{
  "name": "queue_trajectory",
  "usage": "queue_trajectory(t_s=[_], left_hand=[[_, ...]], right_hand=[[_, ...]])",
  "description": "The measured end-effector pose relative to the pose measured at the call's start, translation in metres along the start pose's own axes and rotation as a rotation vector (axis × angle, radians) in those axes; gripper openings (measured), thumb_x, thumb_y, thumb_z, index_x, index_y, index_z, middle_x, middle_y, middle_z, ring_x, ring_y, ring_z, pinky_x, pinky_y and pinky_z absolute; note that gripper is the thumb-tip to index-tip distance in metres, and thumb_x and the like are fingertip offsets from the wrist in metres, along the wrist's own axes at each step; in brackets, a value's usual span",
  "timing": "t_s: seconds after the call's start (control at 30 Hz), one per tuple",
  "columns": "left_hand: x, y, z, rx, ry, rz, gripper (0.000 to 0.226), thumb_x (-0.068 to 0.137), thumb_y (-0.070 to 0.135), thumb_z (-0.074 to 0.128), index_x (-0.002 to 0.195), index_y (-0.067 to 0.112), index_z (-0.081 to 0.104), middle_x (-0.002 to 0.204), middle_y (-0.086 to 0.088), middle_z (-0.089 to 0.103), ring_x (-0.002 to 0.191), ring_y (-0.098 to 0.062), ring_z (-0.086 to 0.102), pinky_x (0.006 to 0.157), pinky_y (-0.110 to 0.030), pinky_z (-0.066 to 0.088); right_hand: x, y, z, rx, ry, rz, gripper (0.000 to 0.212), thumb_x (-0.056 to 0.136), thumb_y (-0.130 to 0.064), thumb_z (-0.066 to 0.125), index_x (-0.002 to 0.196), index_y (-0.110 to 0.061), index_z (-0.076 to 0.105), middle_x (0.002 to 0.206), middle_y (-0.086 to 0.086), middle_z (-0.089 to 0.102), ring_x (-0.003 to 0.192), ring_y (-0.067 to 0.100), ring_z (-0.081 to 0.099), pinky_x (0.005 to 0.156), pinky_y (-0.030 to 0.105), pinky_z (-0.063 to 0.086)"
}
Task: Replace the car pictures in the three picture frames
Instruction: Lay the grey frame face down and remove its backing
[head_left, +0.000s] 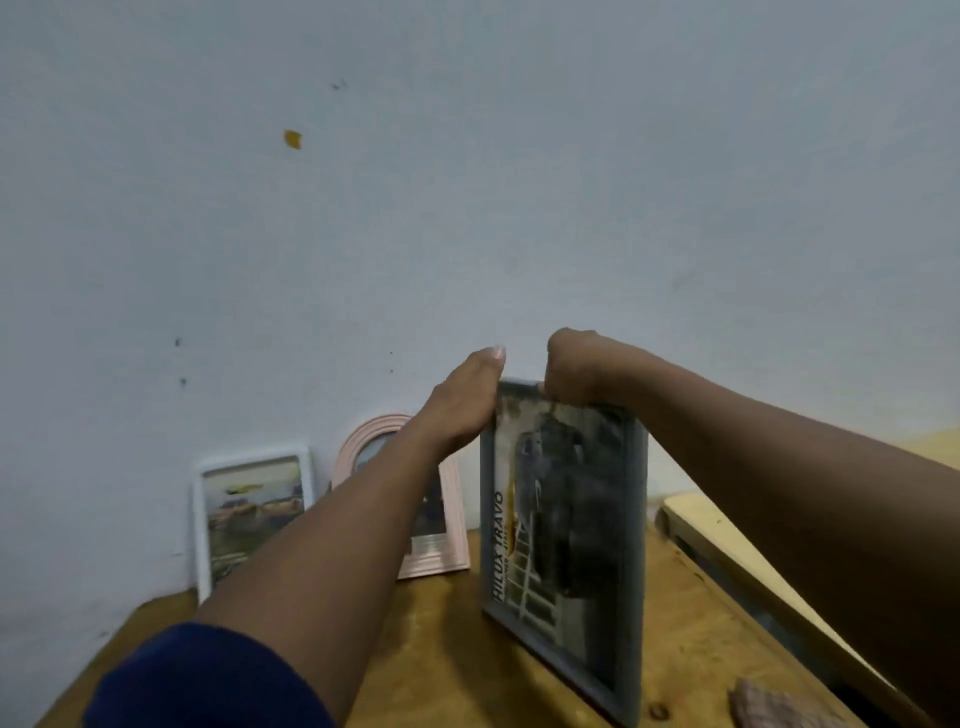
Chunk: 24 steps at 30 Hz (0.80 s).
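Dark blue sleeve is covering the left upper arm at the near left, and both bare forearms are reaching away over a wooden table. On it, right of centre, a grey frame is standing on its bottom edge, tilted a little, its front facing left and toward the camera. Behind its glass a car picture is showing a dark vehicle turned on its side, with the words "HILUX TRAVO" running up the left margin. Left hand is lying flat against the frame's upper left edge, fingers straight and together, curled round nothing. Right hand is clamping the top edge, its fingers curled over it into a fist. At the far left, 2 more frames are leaning against a pale wall: a white frame with a landscape print, and just right of it a pink arched frame, partly hidden by the left forearm. At the right a pale wooden plank is lying along the table's edge, and a checked cloth is showing at the near right corner.
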<state>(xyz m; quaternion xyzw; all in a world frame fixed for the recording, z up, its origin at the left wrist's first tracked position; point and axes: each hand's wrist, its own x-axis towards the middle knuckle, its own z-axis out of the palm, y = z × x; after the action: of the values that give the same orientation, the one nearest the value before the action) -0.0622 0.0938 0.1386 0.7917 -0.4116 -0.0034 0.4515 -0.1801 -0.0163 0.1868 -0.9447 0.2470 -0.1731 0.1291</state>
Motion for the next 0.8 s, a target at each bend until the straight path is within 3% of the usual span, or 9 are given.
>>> queue_trajectory(t_s=[0.07, 0.13, 0.2, 0.3, 0.47, 0.6, 0.67, 0.73, 0.8], left_hand=[[-0.011, -0.007, -0.02, -0.04, 0.015, -0.08, 0.064, 0.105, 0.061, 0.021, 0.159, 0.029, 0.03, 0.166, 0.001, 0.029, 0.147, -0.028, 0.036, 0.121, -0.053, 0.027], [-0.021, -0.015, -0.037, -0.064, 0.043, -0.117, 0.062, 0.105, 0.061, 0.021, 0.158, 0.031, 0.034, 0.165, 0.001, 0.03, 0.146, -0.029, 0.037, 0.12, -0.053, 0.029], [-0.03, -0.022, -0.051, -0.092, 0.06, -0.13, 0.058, 0.106, 0.058, 0.021, 0.153, 0.031, 0.044, 0.162, 0.0, 0.036, 0.143, -0.029, 0.041, 0.118, -0.052, 0.032], [-0.043, -0.025, -0.07, -0.089, 0.069, -0.148, 0.058, 0.107, 0.056, 0.023, 0.14, 0.026, 0.059, 0.153, -0.004, 0.048, 0.133, -0.029, 0.049, 0.113, -0.051, 0.039], [-0.069, -0.045, -0.096, 0.013, 0.118, -0.177, 0.056, 0.105, 0.055, 0.038, 0.141, 0.018, 0.058, 0.152, -0.006, 0.05, 0.131, -0.028, 0.052, 0.112, -0.052, 0.04], [-0.096, -0.068, -0.112, -0.054, 0.154, -0.197, 0.049, 0.103, 0.045, 0.053, 0.136, 0.012, 0.063, 0.147, -0.004, 0.055, 0.131, -0.024, 0.053, 0.114, -0.045, 0.04], [-0.11, -0.086, -0.115, -0.1, 0.19, -0.251, 0.049, 0.101, 0.045, 0.058, 0.135, 0.01, 0.065, 0.142, -0.004, 0.058, 0.128, -0.023, 0.056, 0.113, -0.041, 0.041], [-0.124, -0.11, -0.113, -0.173, 0.232, -0.339, 0.046, 0.098, 0.046, 0.062, 0.127, 0.01, 0.07, 0.132, -0.008, 0.066, 0.117, -0.025, 0.063, 0.108, -0.043, 0.047], [-0.141, -0.133, -0.106, -0.284, 0.251, -0.418, 0.045, 0.092, 0.049, 0.068, 0.113, 0.01, 0.075, 0.118, -0.013, 0.073, 0.107, -0.029, 0.069, 0.103, -0.05, 0.051]], right_hand=[[-0.006, -0.031, 0.004, -0.05, -0.013, -0.03, 0.03, 0.095, -0.012, 0.059, 0.122, -0.002, 0.057, 0.114, 0.014, 0.062, 0.101, 0.026, 0.061, 0.086, 0.034, 0.052], [-0.011, -0.057, 0.008, -0.072, -0.043, -0.057, 0.031, 0.096, -0.016, 0.057, 0.122, 0.001, 0.056, 0.115, 0.014, 0.063, 0.107, 0.029, 0.061, 0.088, 0.034, 0.052], [-0.015, -0.077, 0.01, -0.03, -0.112, -0.073, 0.029, 0.098, -0.023, 0.056, 0.114, 0.002, 0.055, 0.107, 0.014, 0.063, 0.101, 0.031, 0.065, 0.074, 0.034, 0.054], [-0.016, -0.095, 0.017, 0.236, -0.264, -0.041, 0.023, 0.098, -0.02, 0.055, 0.103, 0.002, 0.061, 0.095, 0.015, 0.069, 0.077, 0.027, 0.07, 0.051, 0.032, 0.057], [-0.024, -0.09, 0.042, 0.482, -0.317, -0.074, 0.031, 0.1, -0.031, 0.055, 0.108, -0.003, 0.066, 0.1, 0.014, 0.072, 0.081, 0.024, 0.071, 0.07, 0.039, 0.062], [-0.037, -0.078, 0.091, 0.448, -0.367, -0.091, 0.037, 0.099, -0.039, 0.056, 0.116, -0.008, 0.065, 0.114, 0.01, 0.066, 0.1, 0.024, 0.065, 0.081, 0.043, 0.059], [-0.047, -0.074, 0.117, 0.42, -0.404, -0.131, 0.042, 0.099, -0.043, 0.053, 0.124, -0.011, 0.062, 0.118, 0.005, 0.059, 0.1, 0.022, 0.059, 0.082, 0.04, 0.056], [-0.057, -0.071, 0.144, 0.393, -0.439, -0.162, 0.045, 0.1, -0.043, 0.052, 0.129, -0.01, 0.06, 0.12, 0.006, 0.057, 0.094, 0.019, 0.055, 0.078, 0.032, 0.051], [-0.065, -0.066, 0.173, 0.378, -0.481, -0.158, 0.046, 0.099, -0.045, 0.053, 0.13, -0.013, 0.058, 0.129, 0.008, 0.058, 0.106, 0.022, 0.056, 0.089, 0.035, 0.046]])
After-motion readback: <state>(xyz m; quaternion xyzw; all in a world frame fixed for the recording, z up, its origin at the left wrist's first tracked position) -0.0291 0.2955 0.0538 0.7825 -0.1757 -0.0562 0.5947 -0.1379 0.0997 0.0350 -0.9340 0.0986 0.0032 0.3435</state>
